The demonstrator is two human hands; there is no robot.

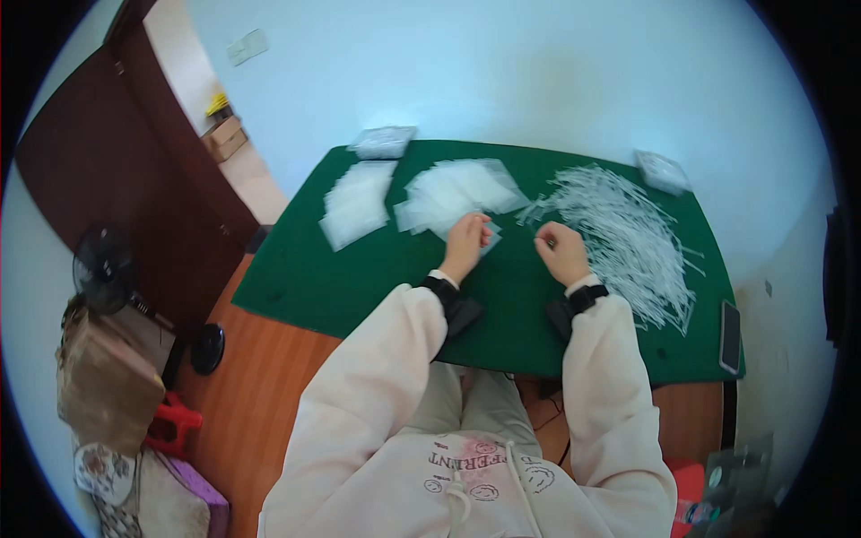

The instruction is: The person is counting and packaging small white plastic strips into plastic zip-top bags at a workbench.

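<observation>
My left hand (465, 247) is closed over the near edge of the middle bags, its fingers curled around a clear plastic bag (491, 241) that shows beside them. A short way to the right, my right hand (563, 255) is closed with thumb and fingertips together; what it pinches is too small to make out. It sits at the left edge of a large loose pile of thin, whitish translucent plastic sticks (628, 244). Beyond my left hand lies a fanned stack of clear flat bags (462, 190). Another fanned stack of bags (358, 204) lies farther left.
The green-covered table (300, 287) stands against the wall. Packed clear bundles lie at its far left (383, 142) and far right (662, 171) corners. A phone (731, 336) lies at the right edge. On the left are a black fan (103, 267) and a red stool (173, 424).
</observation>
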